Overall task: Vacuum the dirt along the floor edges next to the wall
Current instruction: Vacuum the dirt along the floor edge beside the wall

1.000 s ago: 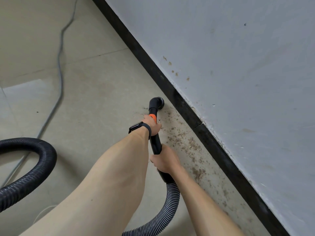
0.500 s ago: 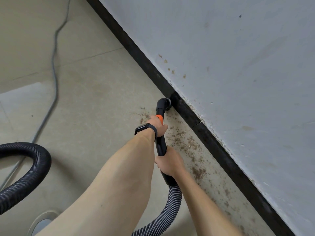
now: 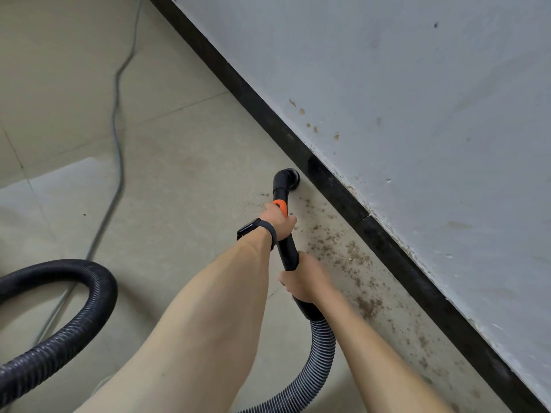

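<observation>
vacuum wand (image 3: 287, 248): black, orange band, round nozzle (image 3: 287, 177) at the floor (image 3: 179, 174) edge beside black baseboard (image 3: 387, 239) | dirt (image 3: 354, 257): brown specks along that edge | left hand (image 3: 278, 220) grips wand by band | right hand (image 3: 307, 281) grips its hose (image 3: 322, 353) end

The light is soft and even, not bright and not dark. The wall (image 3: 417, 114) above the black strip (image 3: 387, 242) looks cool grey-blue with no shine. Left of the strip, the floor (image 3: 185, 150) has one pale patch (image 3: 68, 186) with a straight edge, a weak glare. Far left of the strip, the hose loop (image 3: 89, 308) drops a faint, fuzzy shadow. The right hand (image 3: 307, 281) on the vacuum tube (image 3: 287, 248) looks smeared and blurry, while the left hand (image 3: 278, 219) is sharper. The dirt specks (image 3: 354, 257) beside the strip look a bit soft. The arms look very wide and stretched by the wide lens.
</observation>
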